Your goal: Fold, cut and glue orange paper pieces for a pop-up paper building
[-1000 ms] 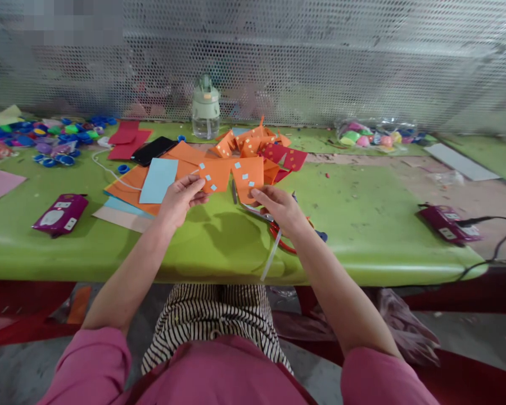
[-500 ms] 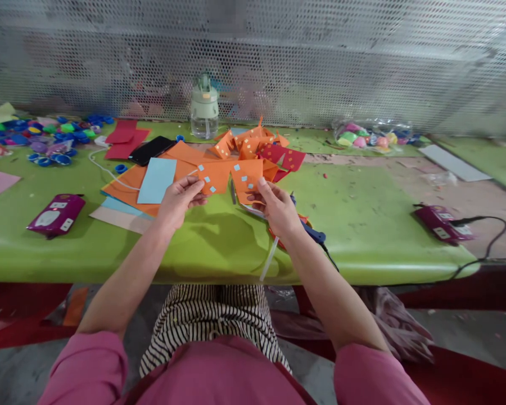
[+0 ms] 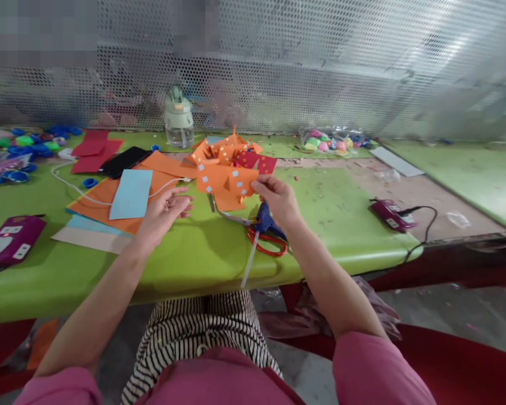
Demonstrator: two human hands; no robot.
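My right hand (image 3: 277,198) pinches the right edge of an orange paper cutout (image 3: 219,179) dotted with pale blue squares. The cutout hangs above the table, in front of a heap of orange dotted paper pieces (image 3: 230,147). To its left, my left hand (image 3: 166,211) is held off the paper with its fingers apart and nothing in them. Below my right hand lie a blue glue gun (image 3: 263,218) with a whitish glue stick (image 3: 250,261) and red-handled scissors (image 3: 267,247). A light blue paper sheet (image 3: 131,194) rests on orange sheets (image 3: 95,199) beside my left hand.
A black phone (image 3: 124,162), red paper (image 3: 93,154) and a water bottle (image 3: 179,119) stand or lie toward the back. Purple power strips (image 3: 14,241) sit at either side. Bagged colourful pieces (image 3: 335,140) lie near the perforated metal wall (image 3: 278,84).
My left hand has let go of the orange cutout and drawn away to the left. The cutout stays in my right hand, its two sides now closer together. The view has turned right.
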